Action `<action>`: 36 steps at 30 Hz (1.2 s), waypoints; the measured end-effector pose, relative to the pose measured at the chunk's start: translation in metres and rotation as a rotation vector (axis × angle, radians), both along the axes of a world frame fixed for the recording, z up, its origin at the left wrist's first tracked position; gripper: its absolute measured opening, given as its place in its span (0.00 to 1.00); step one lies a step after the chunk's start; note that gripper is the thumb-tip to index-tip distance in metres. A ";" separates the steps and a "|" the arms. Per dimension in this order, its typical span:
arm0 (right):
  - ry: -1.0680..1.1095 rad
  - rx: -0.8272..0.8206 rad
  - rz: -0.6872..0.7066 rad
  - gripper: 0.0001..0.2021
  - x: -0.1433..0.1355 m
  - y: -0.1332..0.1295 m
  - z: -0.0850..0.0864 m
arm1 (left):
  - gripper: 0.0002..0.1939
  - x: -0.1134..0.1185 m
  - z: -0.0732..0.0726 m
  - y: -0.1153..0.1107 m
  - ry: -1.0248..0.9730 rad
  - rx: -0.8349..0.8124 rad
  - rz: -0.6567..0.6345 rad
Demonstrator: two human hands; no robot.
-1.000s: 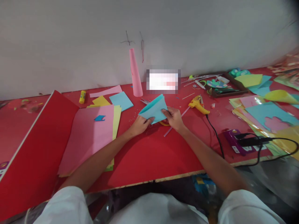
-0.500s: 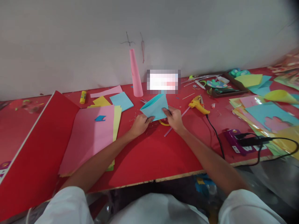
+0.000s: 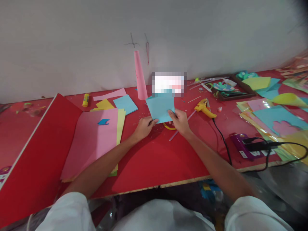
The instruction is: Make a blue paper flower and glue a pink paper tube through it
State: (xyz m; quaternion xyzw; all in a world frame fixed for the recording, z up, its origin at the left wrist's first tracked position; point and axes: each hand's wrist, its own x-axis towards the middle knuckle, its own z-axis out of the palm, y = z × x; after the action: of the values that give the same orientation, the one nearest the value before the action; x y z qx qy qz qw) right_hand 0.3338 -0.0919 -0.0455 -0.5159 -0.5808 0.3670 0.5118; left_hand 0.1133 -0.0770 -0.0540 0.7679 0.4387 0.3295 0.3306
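Note:
A light blue paper [image 3: 160, 107] is held up above the red table between both hands. My left hand [image 3: 145, 126] pinches its lower left corner, and my right hand [image 3: 180, 122] grips its lower right edge with the thumb on the near face. Beneath the paper, part of a yellow ring [image 3: 169, 127] shows on the table. A clear glue stick [image 3: 173, 135] lies by my right hand, close to the yellow glue gun [image 3: 205, 108]. Behind the paper stands a tall pink paper cone [image 3: 140, 77].
Pink and yellow sheets [image 3: 91, 141] lie at left beside a raised red board [image 3: 40, 160]. A yellow glue tube [image 3: 85, 100] is behind them. At right are a purple power strip [image 3: 247, 146], black cables, a dark tray [image 3: 250, 93] and coloured papers [image 3: 279, 117].
The blue paper has tilted from a partly open fold, with its inside showing, to a flatter, squarer face. Both hands keep nearly the same place.

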 end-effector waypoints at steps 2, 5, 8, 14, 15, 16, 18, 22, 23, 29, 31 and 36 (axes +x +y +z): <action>0.072 -0.096 0.068 0.33 0.003 0.001 0.002 | 0.29 -0.002 0.001 0.000 -0.072 -0.013 0.079; 0.198 -0.205 0.091 0.32 0.005 0.003 0.002 | 0.29 -0.004 0.004 -0.001 -0.206 -0.052 0.177; 0.282 -0.249 0.039 0.32 0.003 0.003 0.001 | 0.25 -0.003 0.007 -0.003 -0.238 -0.064 0.169; 0.302 -0.296 -0.001 0.31 -0.002 0.000 0.001 | 0.13 0.000 0.011 -0.005 -0.165 -0.023 0.110; 0.301 -0.295 0.005 0.31 -0.003 0.000 0.000 | 0.13 0.000 0.012 -0.005 -0.163 -0.023 0.111; 0.298 -0.295 0.012 0.32 -0.003 0.000 0.000 | 0.12 0.000 0.012 -0.005 -0.160 -0.023 0.115; 0.290 -0.293 0.021 0.32 -0.003 0.000 0.000 | 0.12 -0.001 0.012 -0.004 -0.157 -0.022 0.121; 0.297 -0.296 0.007 0.31 -0.003 0.000 -0.001 | 0.12 -0.002 0.012 -0.005 -0.172 -0.025 0.116; 0.299 -0.297 0.003 0.31 -0.003 0.000 0.000 | 0.12 -0.001 0.012 -0.006 -0.176 -0.024 0.113; 0.290 -0.305 0.008 0.31 -0.003 0.000 0.000 | 0.13 -0.002 0.010 -0.005 -0.193 -0.024 0.117; 0.298 -0.303 0.007 0.32 -0.003 0.000 0.000 | 0.14 -0.002 0.009 -0.005 -0.195 -0.030 0.115; 0.292 -0.291 0.015 0.32 -0.003 0.000 0.000 | 0.14 -0.002 0.007 -0.003 -0.213 -0.052 0.106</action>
State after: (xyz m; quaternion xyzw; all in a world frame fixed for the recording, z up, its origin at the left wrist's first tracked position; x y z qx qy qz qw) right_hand 0.3309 -0.0919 -0.0454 -0.5213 -0.4452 0.5216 0.5079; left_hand 0.1108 -0.0803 -0.0472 0.6955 0.4492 0.4150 0.3771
